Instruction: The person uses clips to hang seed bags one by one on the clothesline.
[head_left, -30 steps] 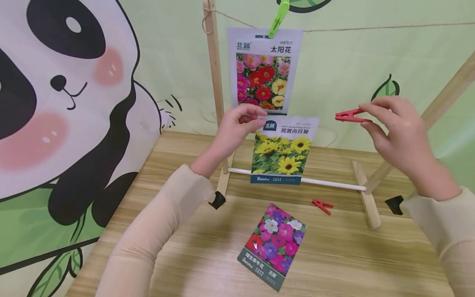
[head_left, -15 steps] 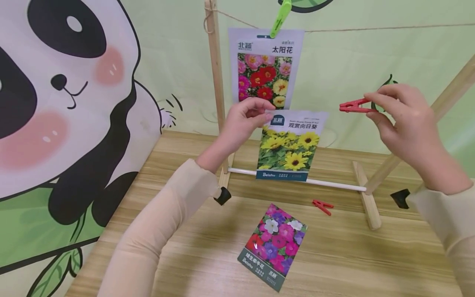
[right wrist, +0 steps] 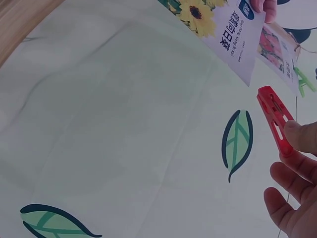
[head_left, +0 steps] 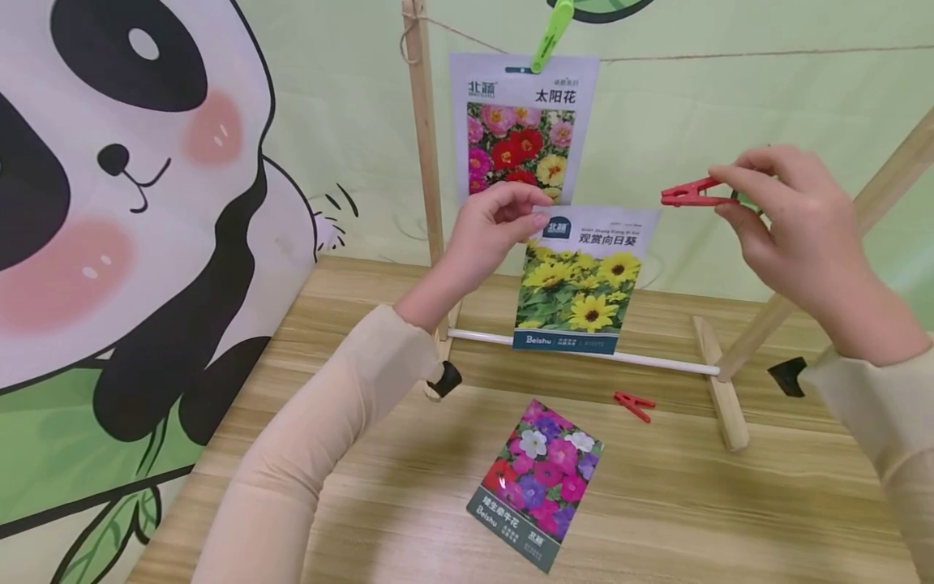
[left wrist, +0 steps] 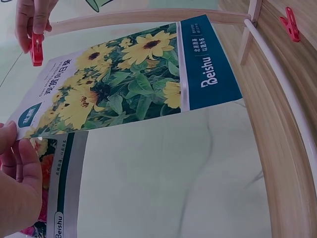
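Nearest: pink-purple packet (head_left: 540, 487) askew on the desk (head_left: 671, 511), reads "矮生牵牛花 / Beishu". Spare red clip (head_left: 635, 405) beyond it. Left hand (head_left: 490, 231) pinches the sunflower packet (head_left: 580, 284) ("观赏向日葵", Beishu) by its top-left corner, lower edge off the desk. Right hand (head_left: 799, 227) pinches the held clip (head_left: 693, 193), nose just off the packet's top-right corner; gap smaller than 0.5 s ago, both raised slightly. Behind: hanging packet (head_left: 521, 134), "太阳花", green clip (head_left: 552, 36) on twine (head_left: 730, 56).
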`<state>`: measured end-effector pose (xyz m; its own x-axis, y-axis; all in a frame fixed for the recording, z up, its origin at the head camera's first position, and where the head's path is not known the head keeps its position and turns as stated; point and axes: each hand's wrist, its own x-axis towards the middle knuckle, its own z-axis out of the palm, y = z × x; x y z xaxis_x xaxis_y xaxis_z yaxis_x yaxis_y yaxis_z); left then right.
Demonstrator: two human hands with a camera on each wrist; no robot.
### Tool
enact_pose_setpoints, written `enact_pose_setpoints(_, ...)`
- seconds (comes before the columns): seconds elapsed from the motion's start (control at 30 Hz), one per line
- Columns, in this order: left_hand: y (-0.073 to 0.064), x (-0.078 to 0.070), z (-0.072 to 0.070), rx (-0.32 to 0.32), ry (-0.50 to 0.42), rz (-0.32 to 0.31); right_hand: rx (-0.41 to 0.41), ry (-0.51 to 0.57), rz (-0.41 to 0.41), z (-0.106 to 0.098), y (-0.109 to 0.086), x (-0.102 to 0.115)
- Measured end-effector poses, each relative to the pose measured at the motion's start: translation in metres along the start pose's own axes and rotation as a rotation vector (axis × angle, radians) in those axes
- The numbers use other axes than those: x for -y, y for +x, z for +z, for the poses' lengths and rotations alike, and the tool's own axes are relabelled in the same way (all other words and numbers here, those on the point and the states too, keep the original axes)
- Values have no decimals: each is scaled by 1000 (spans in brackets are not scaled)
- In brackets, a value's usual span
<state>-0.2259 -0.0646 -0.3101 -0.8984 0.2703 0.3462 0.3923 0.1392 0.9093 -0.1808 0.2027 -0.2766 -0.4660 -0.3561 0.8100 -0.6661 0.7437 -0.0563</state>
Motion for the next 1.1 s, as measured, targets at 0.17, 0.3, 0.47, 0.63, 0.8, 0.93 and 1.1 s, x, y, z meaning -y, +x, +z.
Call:
enact_pose_setpoints(0.17, 2, -1, 1, -5, 15, 22, -5, -1, -5, 0, 3, -1)
enact_pose_setpoints(0.3, 3, -2, 2, -11, 33, 46, 28, -36, -22, -4, 7, -3)
enact_pose_setpoints(0.47, 5, -5, 5, -18, 38, 54, 42, -46, -26, -6, 12, -2)
enact_pose_setpoints(0.63, 7, -9, 9, -34, 24, 58, 30, -44, -4, -6, 16, -3)
enact_pose_setpoints(0.8, 8, -11, 12, -50, 13, 55, 18, -39, 33, -8, 19, -5)
enact_pose_setpoints(0.93, 8, -17, 13, -54, 6, 46, 14, -39, 49, -11, 21, -5)
enact_pose_setpoints(1.1, 2, -35, 14, -69, 11, 30, 21, -47, 45, -14, 24, -5)
